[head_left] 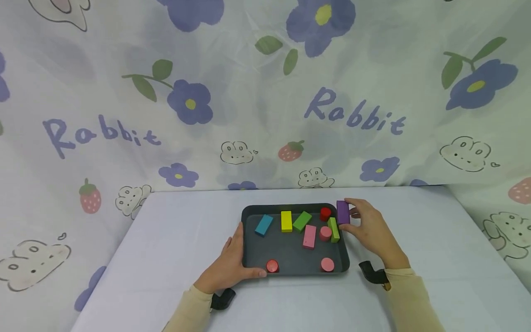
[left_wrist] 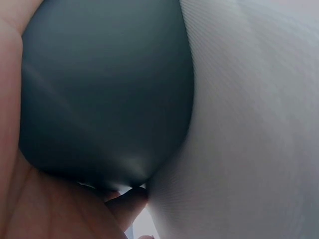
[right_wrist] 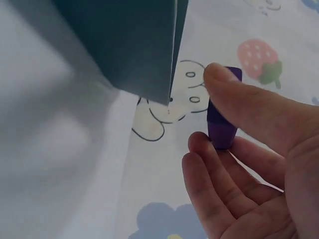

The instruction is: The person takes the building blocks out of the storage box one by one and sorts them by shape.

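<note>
A purple rectangular block (head_left: 343,212) is pinched between thumb and fingers of my right hand (head_left: 369,228), upright just outside the right rim of a dark grey tray (head_left: 296,263). The right wrist view shows the thumb on one face of the purple block (right_wrist: 223,130) and fingers behind it. At the tray's near left corner, my left hand (head_left: 232,263) holds the tray, thumb along the front rim and fingers along the left side. In the left wrist view, the tray's dark surface (left_wrist: 109,94) fills much of the picture, lying between thumb and fingers.
Inside the tray lie blue (head_left: 263,225), yellow (head_left: 286,221), green (head_left: 302,221), pink (head_left: 309,236) and lime (head_left: 333,229) blocks. Several red and pink cylinders, one red (head_left: 272,265) near the front rim, stand among them. White cloth (head_left: 178,221) covers the table; a patterned curtain hangs behind.
</note>
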`<action>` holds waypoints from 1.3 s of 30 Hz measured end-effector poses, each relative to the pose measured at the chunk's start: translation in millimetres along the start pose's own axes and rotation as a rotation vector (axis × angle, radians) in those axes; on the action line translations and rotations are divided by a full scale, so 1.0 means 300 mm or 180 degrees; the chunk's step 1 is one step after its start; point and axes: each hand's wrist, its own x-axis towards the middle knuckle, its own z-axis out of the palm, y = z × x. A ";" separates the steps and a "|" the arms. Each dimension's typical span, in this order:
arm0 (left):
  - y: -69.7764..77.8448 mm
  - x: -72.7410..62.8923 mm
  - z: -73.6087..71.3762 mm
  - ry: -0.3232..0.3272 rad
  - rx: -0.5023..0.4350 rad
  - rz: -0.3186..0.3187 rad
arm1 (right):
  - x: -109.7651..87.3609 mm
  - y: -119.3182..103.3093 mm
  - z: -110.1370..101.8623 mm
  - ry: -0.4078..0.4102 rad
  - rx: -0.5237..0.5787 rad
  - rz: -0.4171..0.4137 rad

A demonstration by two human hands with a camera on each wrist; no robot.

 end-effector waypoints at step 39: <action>0.012 -0.008 -0.006 0.0023 -0.0019 0.0023 | 0.031 0.112 0.020 -0.0432 -0.0105 0.0323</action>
